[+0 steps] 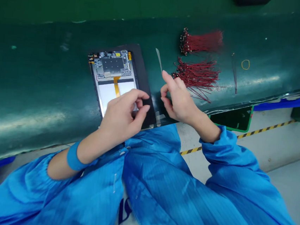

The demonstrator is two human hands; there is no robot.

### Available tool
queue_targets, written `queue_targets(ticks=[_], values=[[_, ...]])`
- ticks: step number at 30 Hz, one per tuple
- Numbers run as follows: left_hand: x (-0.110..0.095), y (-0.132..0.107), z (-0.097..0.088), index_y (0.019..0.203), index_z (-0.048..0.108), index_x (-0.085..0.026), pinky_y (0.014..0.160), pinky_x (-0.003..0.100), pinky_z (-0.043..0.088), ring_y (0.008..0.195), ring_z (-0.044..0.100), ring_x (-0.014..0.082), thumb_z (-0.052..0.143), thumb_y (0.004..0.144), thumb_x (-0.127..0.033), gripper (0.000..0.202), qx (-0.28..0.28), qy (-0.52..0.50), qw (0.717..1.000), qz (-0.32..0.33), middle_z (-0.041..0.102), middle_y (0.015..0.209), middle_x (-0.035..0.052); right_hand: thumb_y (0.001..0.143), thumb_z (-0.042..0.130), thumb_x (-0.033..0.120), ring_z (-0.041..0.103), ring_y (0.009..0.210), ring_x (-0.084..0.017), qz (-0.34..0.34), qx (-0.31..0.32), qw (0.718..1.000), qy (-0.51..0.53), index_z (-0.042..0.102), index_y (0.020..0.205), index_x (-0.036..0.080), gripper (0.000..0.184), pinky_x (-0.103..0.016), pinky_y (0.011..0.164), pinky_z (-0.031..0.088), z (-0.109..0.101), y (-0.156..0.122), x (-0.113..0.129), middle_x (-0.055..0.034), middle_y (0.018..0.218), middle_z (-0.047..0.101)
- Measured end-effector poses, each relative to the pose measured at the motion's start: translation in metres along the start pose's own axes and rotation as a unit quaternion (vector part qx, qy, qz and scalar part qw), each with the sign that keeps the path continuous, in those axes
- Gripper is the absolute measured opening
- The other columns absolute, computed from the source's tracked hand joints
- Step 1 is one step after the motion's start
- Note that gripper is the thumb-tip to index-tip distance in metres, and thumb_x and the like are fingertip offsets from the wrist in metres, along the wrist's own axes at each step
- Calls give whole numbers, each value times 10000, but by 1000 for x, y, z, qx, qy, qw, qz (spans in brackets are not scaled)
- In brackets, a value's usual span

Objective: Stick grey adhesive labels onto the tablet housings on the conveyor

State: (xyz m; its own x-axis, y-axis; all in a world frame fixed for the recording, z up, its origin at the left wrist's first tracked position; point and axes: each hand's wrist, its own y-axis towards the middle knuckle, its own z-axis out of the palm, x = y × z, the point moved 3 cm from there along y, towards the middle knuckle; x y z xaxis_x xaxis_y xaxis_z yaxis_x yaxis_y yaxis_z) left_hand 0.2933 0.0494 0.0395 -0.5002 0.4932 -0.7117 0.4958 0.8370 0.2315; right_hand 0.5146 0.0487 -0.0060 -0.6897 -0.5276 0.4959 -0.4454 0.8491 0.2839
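Note:
My left hand [124,115] is over the lower part of an opened tablet [104,92], its thumb and index finger curled but apart, with nothing seen between them. The tablet shows a circuit board [112,66] at its top and an orange flat cable [116,87] running down. Beneath its right side lies a dark flat panel [145,78]. To the right, my right hand [179,97] has a thin translucent strip, seemingly tape [159,59], at its index fingertip. Whether the strip is pinched or only stuck there is hard to tell; the thumb sits lower, apart from the index finger.
Two bundles of red wires [203,42] [197,73] lie right of the tablet. Farther right are a loose wire [234,74] and a yellow rubber band [245,64]. Clear tape pieces [160,118] stick near the green table's front edge. A green-rimmed tray [250,118] is below the edge.

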Motion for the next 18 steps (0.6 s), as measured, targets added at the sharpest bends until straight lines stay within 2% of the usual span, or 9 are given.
queue_targets(ticks=[2,5,9,12,15,18], values=[[-1,5,4,1142,667,-207,594,284,436,582,549,122,680,968,-233,176,22,1,999,-25,636,736,-44,1119,271,346,629,1041,-278,-14,-10,1000,14,51,1730,271,654,-581,1017,553,3,6,16,-96,1178,666],[0,6,3,1002,690,-202,584,278,410,576,538,124,678,972,-224,40,-7,62,998,-2,622,703,-32,1127,244,345,638,1041,-278,-21,-11,999,30,90,1716,286,612,-577,1002,568,9,14,30,-92,1166,679],[10,7,1,971,693,-185,603,294,397,665,598,150,621,1003,-197,80,-51,145,987,54,663,774,10,1135,269,399,646,1102,-276,-24,-34,996,77,116,1714,270,613,-584,1069,554,17,25,30,-91,1190,691],[18,13,0,984,695,-186,624,311,401,766,657,183,566,1055,-245,159,-63,170,980,86,682,839,44,1138,331,492,672,1085,-235,-22,-43,986,162,78,1719,238,683,-512,1083,567,20,34,23,-72,1159,698],[23,24,-4,957,711,-199,669,329,442,814,681,212,509,1093,-328,275,-47,182,977,99,664,856,64,1129,398,556,682,916,-174,10,-24,967,252,71,1713,250,737,-388,932,621,17,43,16,-25,1036,687],[26,28,-9,944,738,-223,703,363,485,805,681,230,467,1099,-365,343,-3,190,976,107,616,806,61,1089,508,607,664,827,-155,52,1,952,300,108,1704,277,804,-331,804,625,9,50,14,-7,989,667]])
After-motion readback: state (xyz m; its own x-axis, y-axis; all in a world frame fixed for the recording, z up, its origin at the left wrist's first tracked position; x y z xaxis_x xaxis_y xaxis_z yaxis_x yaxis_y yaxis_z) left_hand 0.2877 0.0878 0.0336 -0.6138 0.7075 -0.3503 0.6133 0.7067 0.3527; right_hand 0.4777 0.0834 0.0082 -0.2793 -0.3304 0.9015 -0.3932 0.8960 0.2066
